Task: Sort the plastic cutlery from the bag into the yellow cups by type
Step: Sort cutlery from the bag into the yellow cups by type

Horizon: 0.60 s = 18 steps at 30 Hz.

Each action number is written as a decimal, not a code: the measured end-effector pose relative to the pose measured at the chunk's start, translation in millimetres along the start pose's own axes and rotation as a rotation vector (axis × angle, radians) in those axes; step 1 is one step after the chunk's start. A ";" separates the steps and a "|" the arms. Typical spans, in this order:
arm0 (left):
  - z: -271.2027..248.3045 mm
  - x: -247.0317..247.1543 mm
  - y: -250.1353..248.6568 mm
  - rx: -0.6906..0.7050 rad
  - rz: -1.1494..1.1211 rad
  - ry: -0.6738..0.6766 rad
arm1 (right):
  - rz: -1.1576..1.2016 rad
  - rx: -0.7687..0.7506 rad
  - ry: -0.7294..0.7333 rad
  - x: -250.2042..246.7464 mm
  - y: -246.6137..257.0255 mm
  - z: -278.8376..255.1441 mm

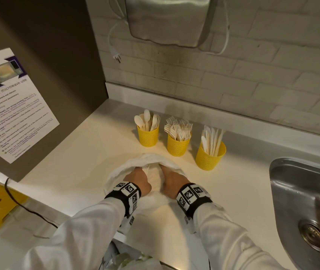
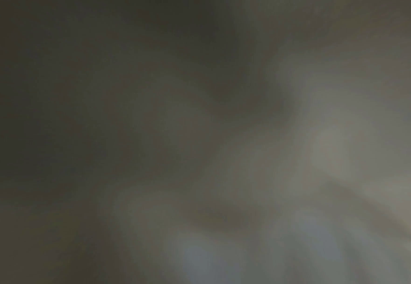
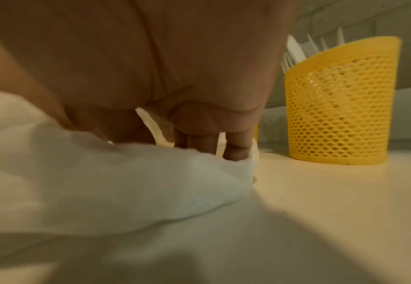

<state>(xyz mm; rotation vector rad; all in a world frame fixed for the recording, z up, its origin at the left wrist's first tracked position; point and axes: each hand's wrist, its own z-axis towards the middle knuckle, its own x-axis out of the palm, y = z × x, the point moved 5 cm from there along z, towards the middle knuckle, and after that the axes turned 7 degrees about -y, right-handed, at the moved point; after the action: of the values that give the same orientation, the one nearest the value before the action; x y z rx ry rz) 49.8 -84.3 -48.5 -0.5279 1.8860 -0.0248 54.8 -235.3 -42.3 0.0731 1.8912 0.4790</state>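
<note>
Left hand (image 1: 138, 181): reaching into the open mouth of the crumpled white plastic bag (image 1: 151, 159), fingers hidden inside; whether it is holding anything I cannot tell, and the left wrist view is showing only dark blur.
Right hand (image 1: 171, 181): also reaching into the bag, just beside the left; in the right wrist view its fingers (image 3: 236, 151) are curling down among pale cutlery pieces (image 3: 154, 127), two of which are passing between them, though a firm grip is not showing.
Bag: lying on the cream counter (image 1: 77, 168), near the front edge, with more pale cutlery showing in its mouth.
Cups: three yellow perforated plastic cups are standing in a row beyond the bag — the left cup (image 1: 148, 136) holding spoons, the middle cup (image 1: 177, 146) holding forks, the right cup (image 1: 210, 158) holding knives.
Right side: a stainless steel sink (image 1: 303, 201) is sitting in the counter.
Far wall: white brick tiles (image 1: 233, 75) with a metal dispenser (image 1: 167, 18) hanging above.
</note>
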 end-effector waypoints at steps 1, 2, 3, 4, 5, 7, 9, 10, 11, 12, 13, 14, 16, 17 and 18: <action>0.1 -1.1 -0.9 0.028 0.007 -0.001 | 0.053 0.009 -0.024 -2.2 -1.3 0.5; 0.6 -2.8 -1.7 0.064 0.025 -0.011 | 0.099 0.022 -0.046 -5.0 -2.6 0.8; 0.8 -4.3 -1.6 0.099 0.041 -0.023 | 0.133 0.033 -0.065 -8.4 -3.2 0.7; 1.1 -4.7 -0.7 0.118 0.037 -0.025 | 0.160 0.052 -0.080 -11.2 -3.5 0.8; 0.6 -3.6 0.8 0.127 0.017 -0.008 | 0.186 0.078 -0.087 -13.6 -3.9 0.5; -2.6 0.1 2.6 0.146 -0.014 0.055 | 0.272 0.130 -0.075 -16.8 -3.4 1.0; -5.7 1.8 2.1 0.177 -0.039 0.085 | 0.337 0.133 -0.041 -19.9 -0.3 0.0; -7.2 1.5 1.2 0.195 -0.052 0.086 | 0.366 0.145 -0.023 -20.8 0.2 -0.9; -9.5 -0.2 -0.5 0.211 -0.063 0.083 | 0.401 0.165 -0.011 -23.7 0.0 -1.9; -11.3 -1.6 -1.6 0.223 -0.072 0.082 | 0.430 0.189 -0.002 -23.9 -2.2 -0.6; -12.5 -2.3 -2.1 0.237 -0.082 0.087 | 0.448 0.208 0.010 -24.3 -2.7 -0.4; -14.4 -3.3 -2.8 0.247 -0.089 0.096 | 0.474 0.237 0.010 -25.0 -5.2 1.2; -18.6 -5.0 -3.7 0.269 -0.122 0.106 | 0.590 0.315 -0.010 -24.2 -12.8 3.6; -19.4 -5.1 -4.1 0.283 -0.146 0.110 | 0.674 0.344 -0.008 -23.3 -15.7 4.9; -21.0 -6.1 -5.5 0.301 -0.164 0.115 | 0.747 0.358 0.011 -22.0 -16.2 5.1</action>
<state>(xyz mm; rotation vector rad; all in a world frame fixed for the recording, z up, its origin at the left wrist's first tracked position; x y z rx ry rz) 34.5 -91.8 -33.6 -0.4796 1.9018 -0.4485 70.5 -254.7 -30.1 1.0383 1.9010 0.6245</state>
